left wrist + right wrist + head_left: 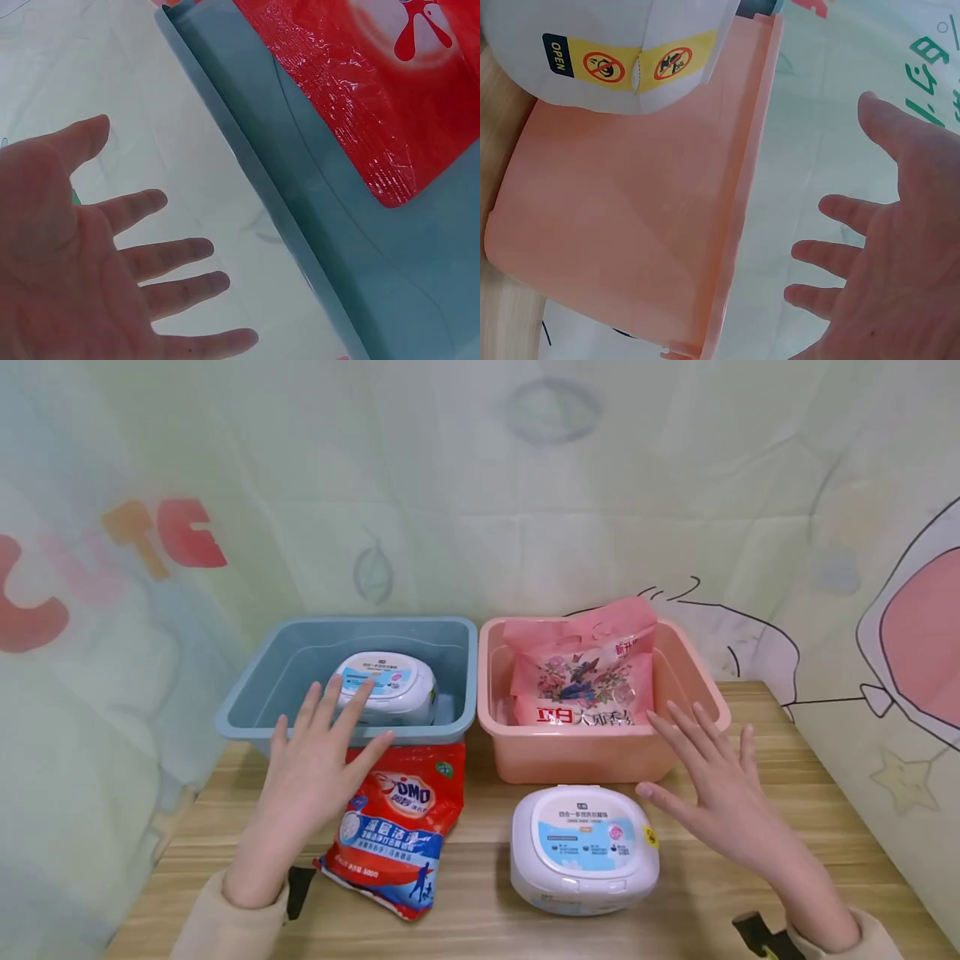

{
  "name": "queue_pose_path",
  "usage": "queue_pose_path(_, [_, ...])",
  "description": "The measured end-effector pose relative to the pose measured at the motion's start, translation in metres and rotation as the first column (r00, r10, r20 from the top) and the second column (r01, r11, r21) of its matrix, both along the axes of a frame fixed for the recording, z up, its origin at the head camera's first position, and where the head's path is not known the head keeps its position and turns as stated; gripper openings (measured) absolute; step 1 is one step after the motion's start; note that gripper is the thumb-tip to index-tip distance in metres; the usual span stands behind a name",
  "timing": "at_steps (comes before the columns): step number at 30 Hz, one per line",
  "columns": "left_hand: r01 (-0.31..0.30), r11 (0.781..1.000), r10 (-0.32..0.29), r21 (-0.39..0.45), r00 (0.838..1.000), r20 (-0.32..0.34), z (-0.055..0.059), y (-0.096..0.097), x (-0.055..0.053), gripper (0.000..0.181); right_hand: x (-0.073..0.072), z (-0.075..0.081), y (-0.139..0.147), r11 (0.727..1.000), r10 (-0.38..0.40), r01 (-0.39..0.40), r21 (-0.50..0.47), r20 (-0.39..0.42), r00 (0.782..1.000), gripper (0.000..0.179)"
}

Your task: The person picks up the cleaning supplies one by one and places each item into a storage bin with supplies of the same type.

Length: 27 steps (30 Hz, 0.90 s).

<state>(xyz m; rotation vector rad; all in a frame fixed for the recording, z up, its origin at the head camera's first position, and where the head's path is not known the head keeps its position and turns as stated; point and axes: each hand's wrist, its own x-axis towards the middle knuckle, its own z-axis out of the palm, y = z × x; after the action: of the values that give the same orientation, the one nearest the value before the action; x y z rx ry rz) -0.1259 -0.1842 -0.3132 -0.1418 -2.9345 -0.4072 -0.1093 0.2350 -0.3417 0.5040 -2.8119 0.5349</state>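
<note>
My left hand (311, 768) hovers with fingers spread over the near edge of the blue basin (281, 677) and the red OMO detergent bag (405, 835), holding nothing. Inside that basin sits a white lidded tub (390, 681) with a blue label. My right hand (720, 793), fingers also spread, is above the table by the near right corner of the pink basin (585, 758). A second white tub (585, 852) stands left of this hand, in front of the pink basin. A pink detergent bag (581, 668) leans upright inside the pink basin.
The two basins stand side by side at the back of the wooden table (480, 893). Behind and around them hangs a printed cloth (450, 485) with cartoon pictures. In the right wrist view, a yellow seal (636, 67) shows on the white tub's side.
</note>
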Motion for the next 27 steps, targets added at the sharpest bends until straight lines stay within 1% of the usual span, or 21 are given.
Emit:
queue_pose_path(6, [-0.009,0.999,0.011,0.037,0.999,-0.033,-0.002,-0.001,0.0,0.079,0.002,-0.004,0.0,0.998,0.005,-0.007,-0.059,-0.032,0.999,0.08])
queue_pose_path(14, [-0.027,0.998,0.032,0.063,0.996,-0.088,-0.006,-0.003,-0.001,0.074,0.004,-0.01,-0.001,0.995,0.019,-0.024,-0.096,-0.054,0.998,0.078])
queue_pose_path(22, [-0.047,0.995,0.059,0.084,0.987,-0.149,-0.01,-0.01,-0.002,0.069,0.004,-0.016,-0.001,0.979,0.056,-0.079,-0.186,-0.126,0.99,0.074])
queue_pose_path(27, [-0.048,0.993,0.067,0.11,0.982,-0.174,-0.01,-0.014,-0.002,0.068,0.006,-0.021,-0.002,0.974,0.074,-0.105,-0.2,-0.154,0.985,0.072])
